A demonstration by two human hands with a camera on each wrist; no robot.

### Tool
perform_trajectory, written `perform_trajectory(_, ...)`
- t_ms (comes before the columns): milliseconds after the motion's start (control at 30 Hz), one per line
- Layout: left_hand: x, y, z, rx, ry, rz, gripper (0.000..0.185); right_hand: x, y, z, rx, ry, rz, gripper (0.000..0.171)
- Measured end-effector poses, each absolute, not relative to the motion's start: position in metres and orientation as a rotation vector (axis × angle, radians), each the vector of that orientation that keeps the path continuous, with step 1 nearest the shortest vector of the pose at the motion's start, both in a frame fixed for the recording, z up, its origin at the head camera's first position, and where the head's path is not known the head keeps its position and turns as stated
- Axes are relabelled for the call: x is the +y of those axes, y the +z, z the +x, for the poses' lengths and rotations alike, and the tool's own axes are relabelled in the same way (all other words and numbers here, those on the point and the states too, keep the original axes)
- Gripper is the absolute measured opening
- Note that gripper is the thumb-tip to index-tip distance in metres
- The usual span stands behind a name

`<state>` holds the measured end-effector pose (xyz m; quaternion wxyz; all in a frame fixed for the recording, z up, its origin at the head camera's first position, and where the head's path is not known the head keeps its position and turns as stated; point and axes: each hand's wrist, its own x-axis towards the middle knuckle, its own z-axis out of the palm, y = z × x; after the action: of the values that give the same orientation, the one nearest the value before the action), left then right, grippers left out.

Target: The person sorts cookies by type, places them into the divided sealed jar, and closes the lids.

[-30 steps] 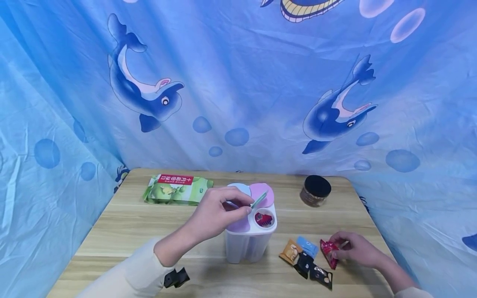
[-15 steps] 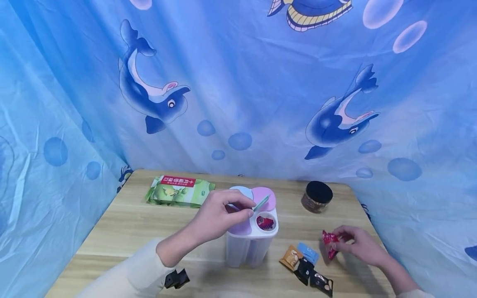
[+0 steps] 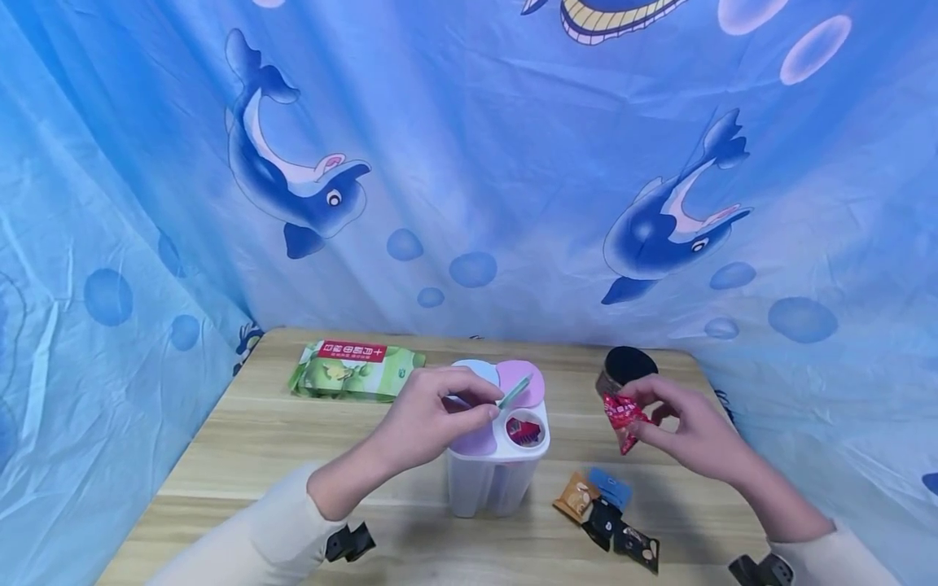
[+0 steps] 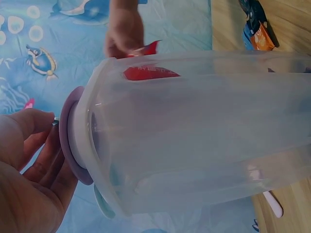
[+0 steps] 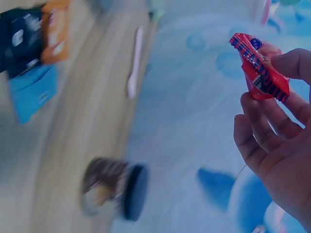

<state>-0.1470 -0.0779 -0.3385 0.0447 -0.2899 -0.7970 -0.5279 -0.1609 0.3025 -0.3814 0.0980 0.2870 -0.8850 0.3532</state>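
Green packet (image 3: 355, 370) — dark-lidded jar (image 3: 623, 376)

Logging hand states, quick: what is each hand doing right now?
Left hand: pinches the green lid flap of the clear container.
Right hand: holds the red snack packet in its fingers.

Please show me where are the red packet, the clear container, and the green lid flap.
red packet (image 3: 621, 413): head view, middle of the wrapper.
clear container (image 3: 489, 485): head view, front wall below the lid.
green lid flap (image 3: 515, 391): head view, middle of the raised flap.
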Motion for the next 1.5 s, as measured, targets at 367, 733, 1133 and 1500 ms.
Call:
perform_trajectory(367, -0.078, -0.34, -0.147, -2.427, -1.642, -0.883, 0.018, 0.249, -0.336, -0.153, -2.47, 1.129, 0.967, 0.043)
perform_trajectory(733, -0.078, -0.342, -0.148, -2.434, -1.623, -0.876, 0.019, 0.218, -0.336, -0.152, -2.373, 1.258, 1.047, 0.044)
perform_trajectory(1133, -0.079, -0.342, -0.149, -2.421, -1.669, -0.871, 0.019, 0.2, -0.347, -0.154, -2.38, 1.233, 1.167, 0.038)
perform_trajectory(1500, -0.079, -0.343, -0.149, -2.405, -1.661, -0.87, 0.018, 0.189, -0.353, -0.158, -2.401, 1.129, 1.263, 0.031)
